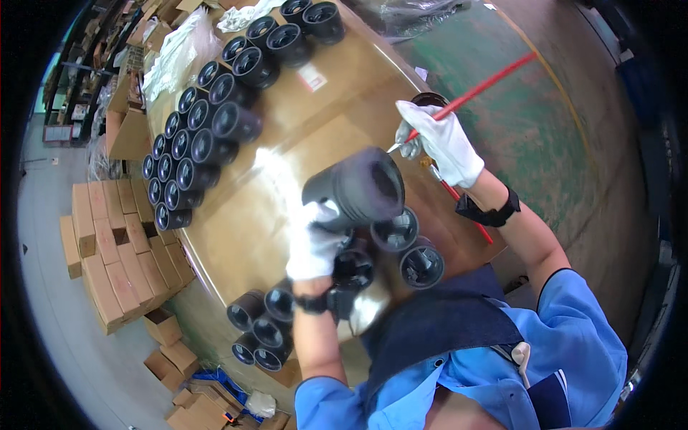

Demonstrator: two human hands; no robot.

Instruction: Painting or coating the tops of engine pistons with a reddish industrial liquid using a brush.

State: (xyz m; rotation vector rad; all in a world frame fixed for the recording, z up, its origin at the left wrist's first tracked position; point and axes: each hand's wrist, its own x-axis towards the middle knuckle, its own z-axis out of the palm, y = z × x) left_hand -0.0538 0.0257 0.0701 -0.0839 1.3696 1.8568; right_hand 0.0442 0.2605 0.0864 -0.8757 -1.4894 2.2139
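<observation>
My gloved left hand (315, 240) grips a black piston-like cylinder (351, 188) from its lower left side. The cylinder is tilted above the table, with grooves near its wide end, which faces right. In my gloved right hand (441, 140) is a slim brush with a long red handle (491, 84). Its pale tip points toward the cylinder, apart from it. A round dark tin (428, 99) stands just behind my right hand, partly covered by it. Another red-handled brush (481, 231) lies at the table's right edge, below my right wrist.
Many similar black cylinders (233, 123) stand in rows along the left and far parts of the brown table (330, 107). Several more (421, 264) are close to my body. Cardboard boxes (118, 251) are stacked left of the table. White plastic wrap (183, 54) lies at the far left.
</observation>
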